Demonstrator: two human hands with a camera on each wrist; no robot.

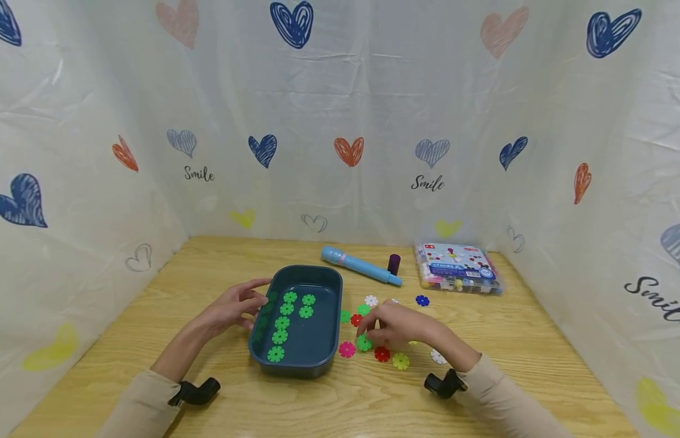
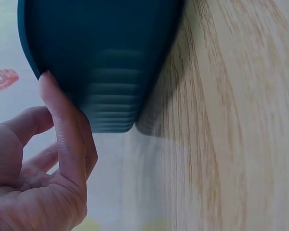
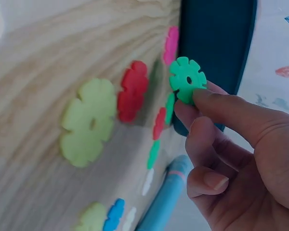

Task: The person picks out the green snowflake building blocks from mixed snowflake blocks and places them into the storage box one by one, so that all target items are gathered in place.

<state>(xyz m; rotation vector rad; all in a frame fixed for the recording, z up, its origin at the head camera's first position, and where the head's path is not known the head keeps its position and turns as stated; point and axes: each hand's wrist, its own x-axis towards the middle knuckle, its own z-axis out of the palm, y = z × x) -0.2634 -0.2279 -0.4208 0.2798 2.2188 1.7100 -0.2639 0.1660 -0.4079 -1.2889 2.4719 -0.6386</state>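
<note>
A dark blue tray [image 1: 332, 292] on the wooden table holds several green flower-shaped discs [image 1: 280, 336]. My left hand [image 1: 242, 304] rests against the tray's left rim [image 2: 33, 62] with straight, relaxed fingers. My right hand [image 1: 386, 325] is to the right of the tray, among loose discs of mixed colours. It pinches a green disc [image 3: 187, 79] between thumb and forefinger, just above the table [image 1: 364, 344]. Close by lie a pink disc [image 1: 347, 349], a red disc [image 1: 381, 353] and a yellow-green disc [image 1: 400, 361].
A light blue pen-like tool [image 1: 359, 265] and a small purple cap [image 1: 394, 263] lie behind the tray. A clear plastic box [image 1: 457, 268] of parts sits at the back right. Heart-printed curtain walls enclose the table on three sides.
</note>
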